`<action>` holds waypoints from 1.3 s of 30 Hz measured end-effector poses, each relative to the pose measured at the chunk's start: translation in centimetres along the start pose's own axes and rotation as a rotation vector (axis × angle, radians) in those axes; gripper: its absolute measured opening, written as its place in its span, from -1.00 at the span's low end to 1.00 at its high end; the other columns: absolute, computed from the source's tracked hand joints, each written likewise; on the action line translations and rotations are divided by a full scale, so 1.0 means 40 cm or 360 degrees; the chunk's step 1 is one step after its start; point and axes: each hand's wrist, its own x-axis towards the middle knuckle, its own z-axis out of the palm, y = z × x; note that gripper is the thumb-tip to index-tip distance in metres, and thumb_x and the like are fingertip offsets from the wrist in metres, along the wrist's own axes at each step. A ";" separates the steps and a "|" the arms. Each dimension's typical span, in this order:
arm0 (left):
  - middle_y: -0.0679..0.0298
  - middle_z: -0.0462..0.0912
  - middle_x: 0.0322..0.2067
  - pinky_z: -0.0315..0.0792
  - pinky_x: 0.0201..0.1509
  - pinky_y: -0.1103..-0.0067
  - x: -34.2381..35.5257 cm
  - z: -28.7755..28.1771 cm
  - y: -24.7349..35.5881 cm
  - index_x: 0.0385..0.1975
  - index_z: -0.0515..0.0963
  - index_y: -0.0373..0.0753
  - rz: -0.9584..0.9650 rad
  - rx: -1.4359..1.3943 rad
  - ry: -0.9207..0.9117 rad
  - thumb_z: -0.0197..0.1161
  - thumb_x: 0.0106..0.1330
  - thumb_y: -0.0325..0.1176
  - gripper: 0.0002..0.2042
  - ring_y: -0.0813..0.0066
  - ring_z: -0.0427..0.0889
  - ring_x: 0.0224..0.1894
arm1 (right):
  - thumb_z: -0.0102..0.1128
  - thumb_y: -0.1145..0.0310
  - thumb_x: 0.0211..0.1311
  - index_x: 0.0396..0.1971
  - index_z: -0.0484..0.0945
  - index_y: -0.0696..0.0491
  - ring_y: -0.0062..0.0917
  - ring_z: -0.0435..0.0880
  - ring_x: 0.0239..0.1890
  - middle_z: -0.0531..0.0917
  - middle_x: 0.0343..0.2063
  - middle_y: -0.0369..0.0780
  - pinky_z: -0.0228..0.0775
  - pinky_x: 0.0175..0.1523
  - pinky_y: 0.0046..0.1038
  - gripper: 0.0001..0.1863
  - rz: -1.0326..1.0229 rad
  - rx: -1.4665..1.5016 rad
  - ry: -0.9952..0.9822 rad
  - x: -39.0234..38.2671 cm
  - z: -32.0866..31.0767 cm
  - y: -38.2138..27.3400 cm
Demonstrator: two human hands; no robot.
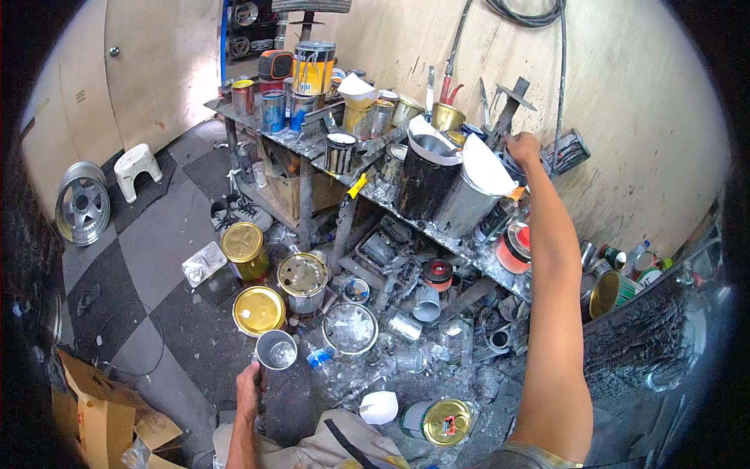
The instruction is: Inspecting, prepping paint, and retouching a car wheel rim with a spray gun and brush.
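Your left hand (248,391) already holds the cup (277,350), seemingly unfilled; your right hand (523,147) is near the surface's (294,141) back edge, grip unclear.

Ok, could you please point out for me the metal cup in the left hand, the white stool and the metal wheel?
Metal cup (276,352): head view, inside, through its open mouth.
White stool (137,159): head view, on the seat.
Metal wheel (82,204): head view, near its hub.
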 end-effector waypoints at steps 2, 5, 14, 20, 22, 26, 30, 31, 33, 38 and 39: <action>0.38 0.40 -0.64 0.18 -0.48 0.55 -0.009 -0.002 0.015 -0.56 0.45 -0.17 0.0072 0.0067 -0.0084 0.03 0.46 -0.03 -0.60 0.57 0.34 -0.59 | 0.37 -0.03 0.04 -0.35 0.73 0.22 0.00 0.72 -0.12 0.71 -0.28 0.16 0.54 0.04 -0.15 -0.48 0.0028 0.0109 0.0098 -0.018 -0.017 -0.013; 0.37 0.40 -0.64 0.19 -0.46 0.55 0.012 0.006 0.009 -0.56 0.45 -0.17 0.0038 0.0071 -0.0101 0.03 0.46 -0.05 -0.61 0.57 0.34 -0.58 | 0.31 -0.02 0.11 -0.32 0.74 0.16 -0.02 0.71 -0.11 0.72 -0.26 0.10 0.52 0.02 -0.14 -0.52 0.0042 0.0065 -0.0004 -0.012 -0.028 0.030; 0.37 0.42 -0.59 0.23 -0.48 0.53 0.016 0.017 0.019 -0.52 0.47 -0.19 0.0029 0.0021 -0.0075 0.07 0.46 -0.04 -0.62 0.54 0.37 -0.58 | 0.25 0.03 0.18 -0.24 0.69 0.13 0.01 0.69 -0.05 0.73 -0.21 0.08 0.49 0.06 -0.10 -0.58 0.0329 0.0345 0.0677 0.018 -0.100 0.045; 0.38 0.41 -0.60 0.23 -0.50 0.56 0.021 -0.003 -0.012 -0.51 0.47 -0.18 -0.0038 -0.0028 -0.0098 0.08 0.46 -0.02 -0.61 0.55 0.38 -0.58 | 0.25 0.08 0.20 -0.29 0.63 0.20 0.02 0.69 -0.09 0.72 -0.26 0.10 0.47 0.07 -0.11 -0.59 0.0203 0.0409 0.0848 0.026 -0.187 0.026; 0.39 0.40 -0.60 0.21 -0.50 0.56 0.012 0.002 -0.005 -0.52 0.46 -0.17 -0.0060 -0.0030 -0.0118 0.08 0.46 0.00 -0.60 0.56 0.37 -0.58 | 0.24 0.10 0.21 -0.19 0.60 0.20 0.02 0.69 -0.09 0.72 -0.26 0.09 0.46 0.08 -0.11 -0.57 0.0173 0.0415 0.0836 0.020 -0.207 0.030; 0.41 0.38 -0.61 0.17 -0.50 0.56 -0.014 0.001 0.013 -0.55 0.44 -0.16 -0.0025 0.0036 -0.0103 0.05 0.47 0.04 -0.57 0.58 0.34 -0.59 | 0.25 0.07 0.18 -0.12 0.52 0.21 0.01 0.68 -0.07 0.70 -0.22 0.09 0.44 0.10 -0.12 -0.51 0.0072 0.0465 0.1077 0.015 -0.231 0.010; 0.41 0.37 -0.63 0.11 -0.47 0.57 -0.005 -0.009 0.013 -0.56 0.43 -0.14 0.0103 0.0102 -0.0139 0.03 0.47 0.06 -0.56 0.60 0.30 -0.57 | 0.26 0.04 0.12 -0.10 0.51 0.22 0.01 0.68 -0.05 0.72 -0.21 0.05 0.43 0.14 -0.12 -0.45 0.0095 0.0325 0.1051 0.035 -0.319 0.026; 0.41 0.37 -0.63 0.11 -0.47 0.57 -0.019 -0.006 0.021 -0.56 0.43 -0.14 0.0067 0.0111 -0.0117 0.03 0.47 0.06 -0.56 0.60 0.30 -0.57 | 0.27 0.03 0.11 -0.09 0.50 0.22 0.00 0.68 -0.04 0.73 -0.20 0.03 0.43 0.14 -0.12 -0.44 0.0101 0.0294 0.1045 0.024 -0.335 0.025; 0.41 0.38 -0.62 0.10 -0.47 0.58 -0.016 0.020 0.038 -0.56 0.43 -0.15 0.0166 0.0089 -0.0134 0.02 0.47 0.04 -0.57 0.61 0.29 -0.57 | 0.28 0.02 0.11 -0.08 0.50 0.23 0.00 0.68 -0.04 0.73 -0.20 0.03 0.44 0.15 -0.13 -0.43 0.0148 0.0333 0.0970 0.003 -0.347 0.026; 0.41 0.39 -0.63 0.12 -0.48 0.58 -0.016 -0.003 -0.001 -0.55 0.45 -0.16 0.0197 0.0098 -0.0142 0.01 0.48 0.01 -0.57 0.62 0.31 -0.57 | 0.27 0.03 0.11 -0.05 0.51 0.14 0.04 0.66 -0.02 0.71 -0.16 0.07 0.44 0.14 -0.07 -0.46 0.0150 0.0245 0.0930 -0.027 -0.300 0.033; 0.41 0.39 -0.63 0.13 -0.48 0.58 -0.021 -0.005 -0.001 -0.55 0.46 -0.16 0.0176 0.0179 -0.0169 0.01 0.48 0.01 -0.57 0.62 0.31 -0.58 | 0.26 0.04 0.12 -0.06 0.51 0.13 0.06 0.66 -0.03 0.71 -0.17 0.09 0.44 0.13 -0.06 -0.48 0.0121 0.0293 0.0903 -0.032 -0.293 0.025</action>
